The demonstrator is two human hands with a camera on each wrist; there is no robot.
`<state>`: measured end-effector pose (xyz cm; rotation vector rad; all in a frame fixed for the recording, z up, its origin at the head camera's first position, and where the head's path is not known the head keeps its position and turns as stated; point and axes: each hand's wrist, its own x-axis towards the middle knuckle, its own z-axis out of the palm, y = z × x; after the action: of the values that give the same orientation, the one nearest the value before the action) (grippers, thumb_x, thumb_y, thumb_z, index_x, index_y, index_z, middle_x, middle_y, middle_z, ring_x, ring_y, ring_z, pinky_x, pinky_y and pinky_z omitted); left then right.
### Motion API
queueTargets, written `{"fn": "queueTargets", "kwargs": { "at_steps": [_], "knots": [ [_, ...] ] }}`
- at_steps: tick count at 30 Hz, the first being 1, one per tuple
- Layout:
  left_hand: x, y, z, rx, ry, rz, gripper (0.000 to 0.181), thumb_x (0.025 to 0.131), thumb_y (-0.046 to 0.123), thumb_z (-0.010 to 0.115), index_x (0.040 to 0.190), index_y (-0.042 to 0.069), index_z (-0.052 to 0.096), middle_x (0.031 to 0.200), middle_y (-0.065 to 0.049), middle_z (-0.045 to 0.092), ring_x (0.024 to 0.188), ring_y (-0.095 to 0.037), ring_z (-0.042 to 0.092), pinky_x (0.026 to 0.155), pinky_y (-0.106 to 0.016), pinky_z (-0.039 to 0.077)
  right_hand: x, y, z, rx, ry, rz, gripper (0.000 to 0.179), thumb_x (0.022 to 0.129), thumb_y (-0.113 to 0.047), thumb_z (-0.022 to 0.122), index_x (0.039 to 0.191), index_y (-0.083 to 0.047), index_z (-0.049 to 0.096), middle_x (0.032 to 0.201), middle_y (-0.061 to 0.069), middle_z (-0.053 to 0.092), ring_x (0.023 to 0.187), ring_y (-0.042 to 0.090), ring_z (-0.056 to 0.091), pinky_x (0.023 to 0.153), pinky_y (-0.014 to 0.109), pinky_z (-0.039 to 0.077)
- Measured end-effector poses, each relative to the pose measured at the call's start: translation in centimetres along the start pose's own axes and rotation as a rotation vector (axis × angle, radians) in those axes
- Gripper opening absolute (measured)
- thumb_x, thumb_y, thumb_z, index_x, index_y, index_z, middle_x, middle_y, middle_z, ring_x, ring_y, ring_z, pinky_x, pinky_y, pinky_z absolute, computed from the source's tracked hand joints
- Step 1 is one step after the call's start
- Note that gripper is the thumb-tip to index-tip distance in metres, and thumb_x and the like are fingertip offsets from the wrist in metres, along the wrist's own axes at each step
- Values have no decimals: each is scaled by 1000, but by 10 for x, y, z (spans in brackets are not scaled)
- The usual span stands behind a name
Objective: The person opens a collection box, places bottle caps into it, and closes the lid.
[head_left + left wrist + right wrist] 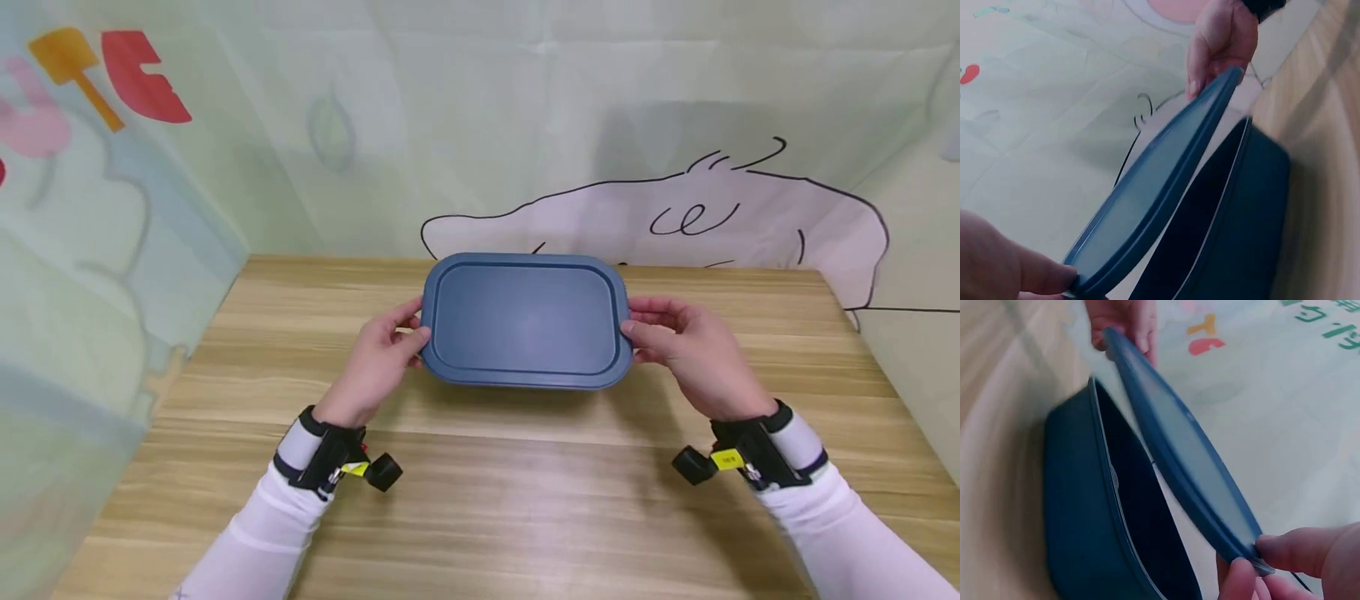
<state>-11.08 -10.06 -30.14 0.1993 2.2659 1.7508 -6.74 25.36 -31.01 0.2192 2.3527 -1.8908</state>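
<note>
A blue rectangular lid [528, 321] with rounded corners and a raised rim is held level between both hands. My left hand [382, 354] pinches its left end, thumb on top and fingers beneath. At the opposite end, my right hand [693, 350] pinches the lid the same way. Below the lid stands a deep blue box [1247, 219] on the table, its dark inside showing through the gap in the left wrist view. In the right wrist view the box [1075, 487] also shows its open top, with the lid raised above it. From the head view the lid hides nearly all of the box.
The wood-grain table [480, 500] extends around the box, with its back edge just behind. A printed cloth backdrop [480, 108] with cartoon line drawings and coloured letters hangs behind and to the left. Each wrist wears a strapped camera.
</note>
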Motion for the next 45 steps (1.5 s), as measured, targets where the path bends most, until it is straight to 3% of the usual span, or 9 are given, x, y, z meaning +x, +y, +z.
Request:
{"fn": "queueTargets", "kwargs": {
  "at_steps": [6, 14, 18, 22, 38, 45],
  "knots": [
    [27, -1, 3, 60, 65, -11, 45, 97, 15, 48, 142, 13, 41, 101, -6, 42, 78, -18, 50, 68, -31, 51, 22, 3, 5, -91, 30, -48, 54, 88, -35, 64, 135, -14, 50, 119, 7, 56, 98, 16, 59, 77, 29, 56],
    [44, -8, 10, 134, 54, -36, 45, 97, 18, 49, 141, 9, 41, 97, -5, 41, 71, -16, 47, 64, -29, 47, 38, 16, 3, -127, 33, -41, 50, 90, -30, 62, 135, -13, 50, 120, 7, 57, 95, 14, 59, 76, 30, 54],
    [45, -11, 10, 174, 53, -56, 47, 97, 20, 49, 142, 9, 40, 100, -6, 42, 71, -16, 45, 59, -22, 41, 41, 19, 4, -151, 31, -22, 50, 90, -31, 62, 135, -13, 50, 120, 7, 56, 95, 15, 57, 76, 30, 53],
    [45, -14, 10, 204, 49, -55, 48, 96, 21, 50, 142, 7, 40, 101, -7, 44, 72, -17, 44, 60, -23, 38, 41, 20, 4, -164, 32, -10, 50, 90, -31, 61, 136, -13, 49, 121, 7, 55, 95, 13, 56, 75, 28, 53],
    [44, -20, 10, 232, 48, -90, 47, 95, 21, 52, 139, 6, 43, 105, -8, 45, 92, -21, 46, 73, -28, 39, 42, 27, 4, -166, 4, 16, 52, 90, -29, 62, 137, -12, 48, 122, 8, 53, 92, 12, 56, 73, 26, 53],
    [42, -20, 10, 234, 38, -112, 48, 96, 23, 52, 140, 7, 41, 110, -9, 44, 88, -20, 46, 71, -26, 40, 41, 28, 5, -156, -1, 25, 53, 90, -29, 62, 137, -11, 47, 122, 8, 52, 92, 10, 57, 74, 27, 53]
  ]
}}
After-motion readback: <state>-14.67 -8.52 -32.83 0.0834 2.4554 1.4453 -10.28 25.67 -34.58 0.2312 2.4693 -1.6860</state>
